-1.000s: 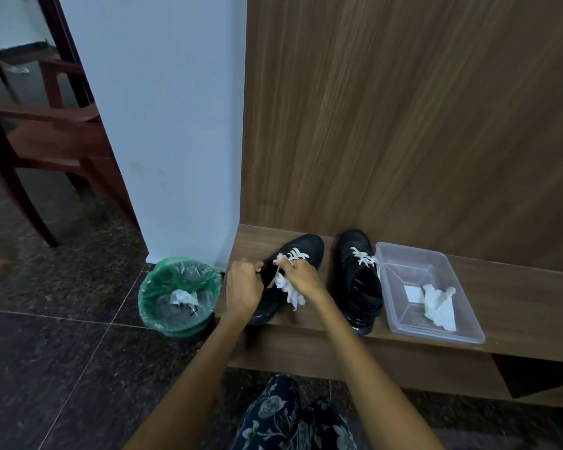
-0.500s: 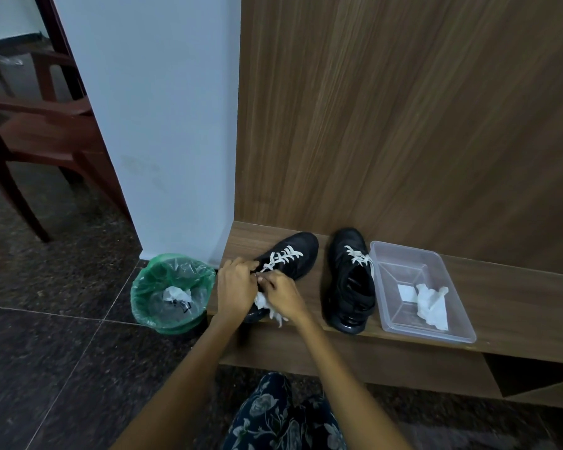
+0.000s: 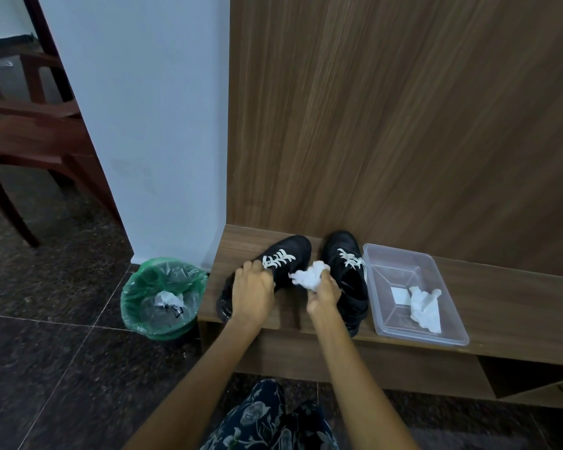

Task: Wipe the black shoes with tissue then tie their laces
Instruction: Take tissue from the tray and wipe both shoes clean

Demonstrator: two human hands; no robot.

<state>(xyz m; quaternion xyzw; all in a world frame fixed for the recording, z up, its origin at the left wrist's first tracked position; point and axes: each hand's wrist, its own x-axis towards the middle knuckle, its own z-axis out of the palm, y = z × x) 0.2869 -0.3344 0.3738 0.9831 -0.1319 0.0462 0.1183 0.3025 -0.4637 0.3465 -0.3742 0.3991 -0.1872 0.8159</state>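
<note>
Two black shoes with white laces stand on a low wooden bench [image 3: 501,306]. The left shoe [image 3: 293,251] is angled toward the left, and my left hand [image 3: 252,292] grips its heel and side. My right hand [image 3: 322,295] is closed on a crumpled white tissue [image 3: 307,276], held between the two shoes, just off the left shoe's inner side. The right shoe [image 3: 345,251] stands beside it, partly hidden by my right hand.
A clear plastic tray [image 3: 449,326] with more tissue [image 3: 424,306] sits right of the shoes. A green-lined bin [image 3: 134,287] holding a used tissue stands on the dark floor left of the bench. A wooden chair [image 3: 30,134] is at the far left. A wood-panel wall rises behind.
My right hand has lifted the tissue from the left shoe's tongue area and moved right, into the gap between the shoes. My left hand stays on the left shoe.
</note>
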